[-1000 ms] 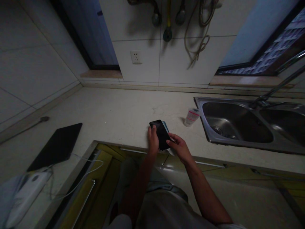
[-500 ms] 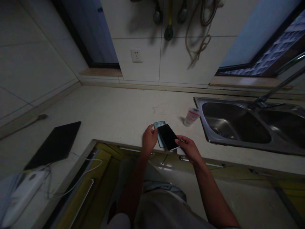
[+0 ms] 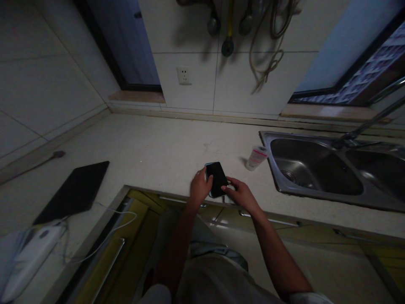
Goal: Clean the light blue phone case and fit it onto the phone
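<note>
A dark-screened phone [image 3: 217, 179] lies over a light blue phone case, near the counter's front edge. Only a thin blue rim of the case [image 3: 211, 195] shows at its lower left. My left hand [image 3: 200, 185] grips the left side of the case and phone, its thumb on the edge. My right hand [image 3: 238, 192] holds the phone's right edge, thumb on the screen side and fingers along the far side. To the right of the hands stands a clear plastic cup [image 3: 256, 158] with red print, slightly tilted in view.
A double steel sink [image 3: 276, 169] with a faucet [image 3: 354, 135] is at the right. At the left lie a black flat panel [image 3: 74, 190], a white device [image 3: 34, 257] and a white cable [image 3: 104, 250]. A wall socket [image 3: 184, 76] and hanging pipes are ahead.
The phone has moved left and straightened, so it now covers the blue case that showed beside it. My right hand has moved left with it. The view has shifted slightly.
</note>
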### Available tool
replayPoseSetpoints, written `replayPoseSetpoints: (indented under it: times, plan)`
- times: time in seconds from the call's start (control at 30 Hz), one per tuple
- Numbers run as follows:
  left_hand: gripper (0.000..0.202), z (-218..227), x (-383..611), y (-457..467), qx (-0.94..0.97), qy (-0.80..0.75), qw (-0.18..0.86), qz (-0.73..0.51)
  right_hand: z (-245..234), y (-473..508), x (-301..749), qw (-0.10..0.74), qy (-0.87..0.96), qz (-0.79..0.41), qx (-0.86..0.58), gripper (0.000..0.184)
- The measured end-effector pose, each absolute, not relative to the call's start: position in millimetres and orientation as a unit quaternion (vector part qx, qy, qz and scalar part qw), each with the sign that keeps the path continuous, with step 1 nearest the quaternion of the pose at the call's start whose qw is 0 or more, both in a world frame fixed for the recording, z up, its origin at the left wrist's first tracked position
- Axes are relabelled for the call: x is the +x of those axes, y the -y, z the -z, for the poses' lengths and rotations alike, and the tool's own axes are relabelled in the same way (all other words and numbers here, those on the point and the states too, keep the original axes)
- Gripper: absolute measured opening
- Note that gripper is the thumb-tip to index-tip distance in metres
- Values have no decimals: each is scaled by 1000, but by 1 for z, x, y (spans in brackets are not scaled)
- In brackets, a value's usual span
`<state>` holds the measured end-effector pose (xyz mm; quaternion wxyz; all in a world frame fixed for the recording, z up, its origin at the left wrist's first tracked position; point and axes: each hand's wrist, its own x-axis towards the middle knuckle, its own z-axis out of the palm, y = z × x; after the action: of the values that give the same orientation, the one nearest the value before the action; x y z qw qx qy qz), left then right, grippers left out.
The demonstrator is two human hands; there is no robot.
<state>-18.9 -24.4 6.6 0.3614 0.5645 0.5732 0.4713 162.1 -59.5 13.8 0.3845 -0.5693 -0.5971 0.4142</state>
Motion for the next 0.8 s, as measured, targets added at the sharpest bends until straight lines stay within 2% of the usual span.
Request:
replayPoseSetpoints:
  times: [0.27, 0.43, 0.5, 0.6, 0.8]
  plan:
    - [45, -9, -18, 25, 544, -573, 372, -487, -27, 50, 163, 284, 674, -376, -569, 53]
    - [51, -16, -18, 24, 660, -625, 264, -323, -38, 32, 168, 165, 754, -278, -572, 37]
    - [49, -19, -18, 23, 684, -631, 237, -279, -37, 22, 176, 177, 754, -270, -572, 39]
    - [46, -21, -18, 22, 694, -637, 224, -250, -29, 10, 196, 242, 730, -218, -601, 52]
    - [45, -21, -20, 21, 686, -639, 230, -261, -31, 24, 215, 305, 766, -104, -556, 57]
